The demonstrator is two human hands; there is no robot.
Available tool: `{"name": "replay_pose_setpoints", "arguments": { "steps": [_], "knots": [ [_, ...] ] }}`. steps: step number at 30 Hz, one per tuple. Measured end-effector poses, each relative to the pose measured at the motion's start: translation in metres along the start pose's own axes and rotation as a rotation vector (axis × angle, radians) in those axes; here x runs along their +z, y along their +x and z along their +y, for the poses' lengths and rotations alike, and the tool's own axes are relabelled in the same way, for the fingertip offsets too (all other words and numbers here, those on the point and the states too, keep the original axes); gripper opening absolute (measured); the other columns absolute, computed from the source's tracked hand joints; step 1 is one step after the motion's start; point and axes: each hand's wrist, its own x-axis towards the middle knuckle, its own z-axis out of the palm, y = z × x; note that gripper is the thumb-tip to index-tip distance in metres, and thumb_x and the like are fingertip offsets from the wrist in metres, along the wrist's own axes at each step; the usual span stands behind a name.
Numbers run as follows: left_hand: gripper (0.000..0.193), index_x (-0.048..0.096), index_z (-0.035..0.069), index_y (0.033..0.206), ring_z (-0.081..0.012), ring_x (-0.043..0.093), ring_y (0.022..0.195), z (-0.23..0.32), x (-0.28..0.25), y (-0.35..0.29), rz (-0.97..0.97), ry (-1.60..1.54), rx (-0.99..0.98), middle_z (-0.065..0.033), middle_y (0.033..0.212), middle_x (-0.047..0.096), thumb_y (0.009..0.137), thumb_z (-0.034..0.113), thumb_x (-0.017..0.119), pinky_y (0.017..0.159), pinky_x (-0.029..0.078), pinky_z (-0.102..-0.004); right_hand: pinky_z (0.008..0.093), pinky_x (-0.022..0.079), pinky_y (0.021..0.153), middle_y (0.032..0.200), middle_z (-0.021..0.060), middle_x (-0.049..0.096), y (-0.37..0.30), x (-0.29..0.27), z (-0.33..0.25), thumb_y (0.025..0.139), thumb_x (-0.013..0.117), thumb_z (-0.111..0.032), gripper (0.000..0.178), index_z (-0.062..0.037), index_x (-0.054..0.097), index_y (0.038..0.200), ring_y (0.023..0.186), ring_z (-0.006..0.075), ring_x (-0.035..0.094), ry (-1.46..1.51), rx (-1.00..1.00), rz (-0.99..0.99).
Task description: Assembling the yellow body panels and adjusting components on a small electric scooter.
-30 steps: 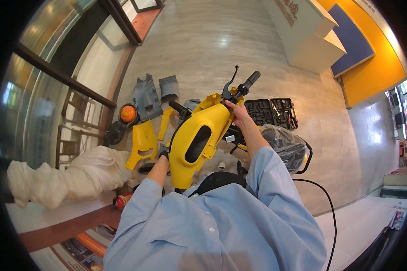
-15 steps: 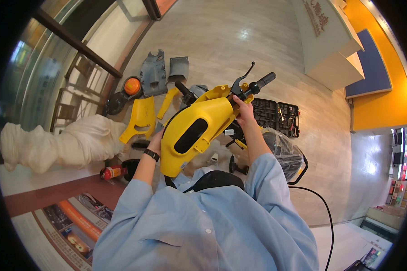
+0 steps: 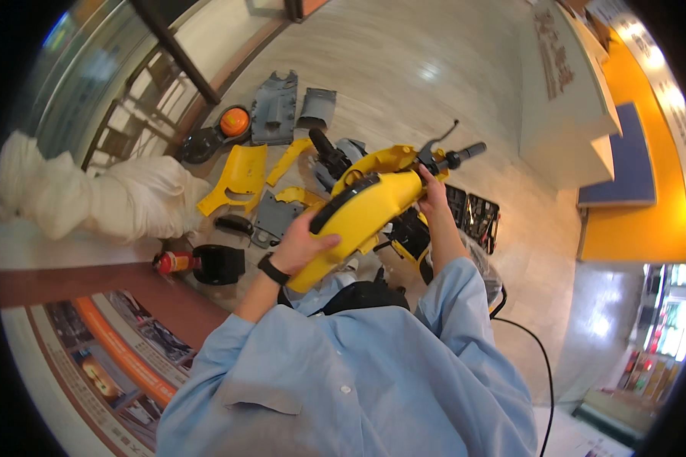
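Note:
A glossy yellow scooter front cover [image 3: 373, 213] with a black inset panel is tilted in front of my body. My left hand [image 3: 303, 245] grips its lower left side, thumb on the yellow face. Around its upper right edge closes my right hand [image 3: 433, 192], thumb up beside the handlebar. Behind the cover stand the scooter's handlebars, with a right grip [image 3: 472, 151], a black brake lever [image 3: 440, 139] and a left grip [image 3: 325, 145]. A yellow rear shell [image 3: 392, 158] sits between the grips. The fingers behind the cover are hidden.
Yellow panels [image 3: 240, 177], grey panels [image 3: 274, 110] and an orange-topped black part [image 3: 235, 122] lie on the floor ahead left. A tool case [image 3: 482, 221] lies open at right. Left are a fire extinguisher [image 3: 174, 262] and a white-covered bulk [image 3: 122, 194]. A black cable [image 3: 543, 358] runs at right.
The yellow cover has turned, so its black panel now faces up and left and shows narrower. My left hand has come up over its side. My view has shifted, too.

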Motion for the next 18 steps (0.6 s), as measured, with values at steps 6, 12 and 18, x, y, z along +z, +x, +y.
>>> {"name": "replay_pose_setpoints", "arguments": {
  "steps": [6,12,18],
  "knots": [
    [0.059,0.059,0.000,0.108,-0.0338,0.067,0.093,0.008,0.023,-0.014,0.110,0.309,0.124,-0.0195,0.099,0.068,0.072,0.041,0.083,0.081,0.053,-0.0396,0.0456,0.055,0.086,0.115,0.0116,0.064,0.005,-0.020,-0.009,0.092,0.068,-0.017,0.036,-0.0028,0.054,0.122,0.100,0.0293,0.065,-0.020,0.127,0.006],
    [0.057,0.058,0.002,0.101,-0.0356,0.068,0.081,0.011,0.034,-0.038,0.095,0.306,0.108,-0.0173,0.087,0.069,0.071,0.043,0.083,0.072,0.054,-0.0395,0.0476,0.049,0.098,0.121,0.0158,0.062,-0.010,-0.016,-0.021,0.096,0.062,-0.029,0.038,-0.0030,0.053,0.123,0.109,0.0326,0.061,-0.072,0.209,-0.012],
    [0.054,0.056,0.004,0.089,-0.0386,0.064,0.069,0.018,0.042,-0.051,0.078,0.422,0.079,-0.0177,0.073,0.063,0.071,0.048,0.081,0.064,0.051,-0.0423,0.0488,0.047,0.101,0.123,0.0153,0.063,-0.001,-0.035,-0.021,0.097,0.058,-0.035,0.042,-0.0032,0.057,0.125,0.114,0.0327,0.060,-0.121,0.284,-0.063]
  ]
}}
